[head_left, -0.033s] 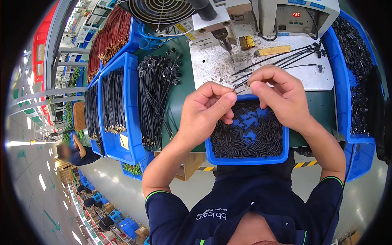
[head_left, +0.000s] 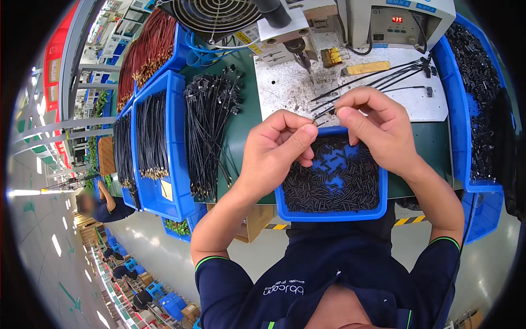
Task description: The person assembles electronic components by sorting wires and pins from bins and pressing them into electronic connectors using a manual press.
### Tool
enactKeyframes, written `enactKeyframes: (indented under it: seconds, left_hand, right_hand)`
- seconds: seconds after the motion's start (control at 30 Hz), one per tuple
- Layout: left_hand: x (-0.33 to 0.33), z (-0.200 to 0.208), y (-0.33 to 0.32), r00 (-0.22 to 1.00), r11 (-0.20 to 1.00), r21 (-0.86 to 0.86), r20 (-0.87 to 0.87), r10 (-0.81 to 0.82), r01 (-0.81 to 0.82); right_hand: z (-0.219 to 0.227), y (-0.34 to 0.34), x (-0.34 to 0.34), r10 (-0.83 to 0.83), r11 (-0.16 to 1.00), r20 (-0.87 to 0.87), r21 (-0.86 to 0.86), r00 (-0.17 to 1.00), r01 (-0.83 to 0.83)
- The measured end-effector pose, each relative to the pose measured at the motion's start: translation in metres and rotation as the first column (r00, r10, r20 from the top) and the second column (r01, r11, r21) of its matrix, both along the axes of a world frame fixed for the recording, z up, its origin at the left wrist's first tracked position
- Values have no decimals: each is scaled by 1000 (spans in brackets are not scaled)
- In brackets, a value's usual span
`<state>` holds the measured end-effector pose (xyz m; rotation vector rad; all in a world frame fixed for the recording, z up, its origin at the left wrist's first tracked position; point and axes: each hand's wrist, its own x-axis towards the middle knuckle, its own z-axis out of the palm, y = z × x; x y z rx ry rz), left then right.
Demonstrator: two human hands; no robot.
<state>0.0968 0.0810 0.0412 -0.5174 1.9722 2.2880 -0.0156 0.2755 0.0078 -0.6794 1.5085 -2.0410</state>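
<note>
My left hand (head_left: 279, 145) and my right hand (head_left: 378, 123) are raised fingertip to fingertip over the far rim of a blue bin (head_left: 282, 205). Thumb and forefinger are closed in a pinch on each. Between them runs a thin black cable (head_left: 324, 114), its ends mostly hidden by my fingers. Whether a small sleeve sits on it cannot be made out. Short black tubes (head_left: 329, 204) cover most of the bin's bottom. Behind my right hand, several black cables with connectors (head_left: 402, 74) lie across the white machine plate (head_left: 433, 109).
A pointed machine head (head_left: 301, 55) stands over the plate, beside a control box (head_left: 402, 27). Bundled black cables (head_left: 211, 126) lie to the left, near blue trays (head_left: 178, 142) of cables. A long blue bin (head_left: 460, 126) of black parts stands right. A person (head_left: 104, 205) works far left.
My right fingertips have shifted very slightly right, away from my left ones. Everything else stays where it was.
</note>
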Motion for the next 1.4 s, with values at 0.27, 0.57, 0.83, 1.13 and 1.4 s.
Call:
enactKeyframes:
  seconds: [0.27, 0.57, 0.83, 1.13, 1.4]
  left_hand:
    - [-2, 1, 7, 1000, 999, -37, -20, -12, 11]
    - [0, 1, 9, 999, 994, -105, -41, -3, -2]
    - [1, 3, 9, 999, 991, -135, -38, -19, 14]
    - [1, 3, 10, 999, 983, -185, -47, -14, 5]
    - [2, 2, 11, 998, 974, -225, -58, -19, 5]
  right_hand:
    - [-2, -1, 5, 92, 995, 59, 30, 994, -94]
    - [-4, 2, 4, 78, 995, 24, 54, 997, -80]
    - [-3, 3, 3, 57, 996, -4, 64, 998, -57]
    - [-7, 5, -2, 27, 996, -80, 86, 996, -20]
    - [-9, 5, -3, 67, 988, -124, 147, 990, -48]
